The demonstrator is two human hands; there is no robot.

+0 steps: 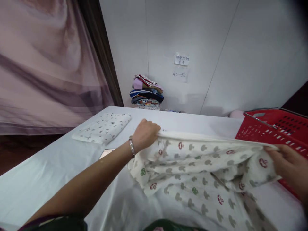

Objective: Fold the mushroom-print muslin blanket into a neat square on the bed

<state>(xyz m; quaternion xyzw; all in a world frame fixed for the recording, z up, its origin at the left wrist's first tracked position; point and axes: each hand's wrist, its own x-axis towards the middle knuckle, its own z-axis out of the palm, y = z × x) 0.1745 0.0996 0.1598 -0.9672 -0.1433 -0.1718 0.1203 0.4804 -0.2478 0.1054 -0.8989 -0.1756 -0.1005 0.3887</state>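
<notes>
Fingers curled tight, the left hand (144,133) grips the upper hem of a mushroom-print cloth (192,160) at the fabric's 10 o'clock; the right hand (287,160) closes on the hem's other end at 3. Stretched between them, the cloth droops in loose folds over a white-covered table (72,154). It looks light, soft and unbreakable, likely to sag or crease midway; the hem's ends seem the surest hold. Beyond, a red basket (255,131) stands at 2 o'clock, a folded patterned cloth (103,128) lies between 9 and 10.
</notes>
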